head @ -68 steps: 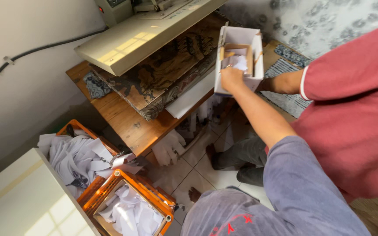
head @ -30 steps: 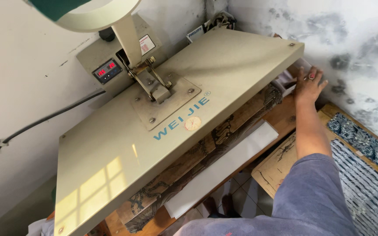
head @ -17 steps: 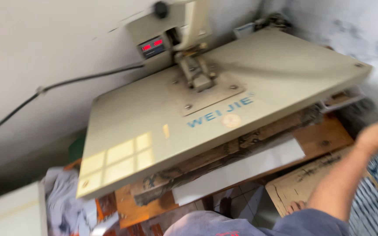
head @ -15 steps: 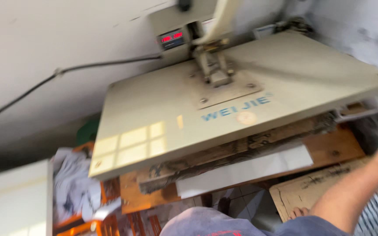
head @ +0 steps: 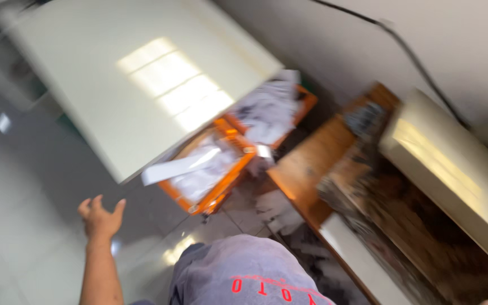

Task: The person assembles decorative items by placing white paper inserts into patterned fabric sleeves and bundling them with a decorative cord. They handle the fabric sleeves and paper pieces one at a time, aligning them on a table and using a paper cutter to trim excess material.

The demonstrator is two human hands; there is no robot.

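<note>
My left hand (head: 100, 218) hangs open over the grey tiled floor (head: 24, 226), fingers spread and holding nothing. It is below the edge of a large cream flat panel (head: 136, 79) and left of an orange crate (head: 213, 195) filled with white cloth. A white strip (head: 179, 166) sticks out from under the panel above that crate. My right hand is out of view. My knee in grey trousers (head: 244, 277) fills the bottom centre. The whole picture is blurred by motion.
A second orange crate (head: 303, 104) with white cloth stands behind the first. To the right are a wooden table (head: 306, 169) and the cream plate of a heat press (head: 453, 164). A dark cable (head: 408, 51) runs along the wall.
The view has swung left and down, away from the press. My right hand, earlier stretched out beside the press, has left the picture, and my left hand now shows over the floor.
</note>
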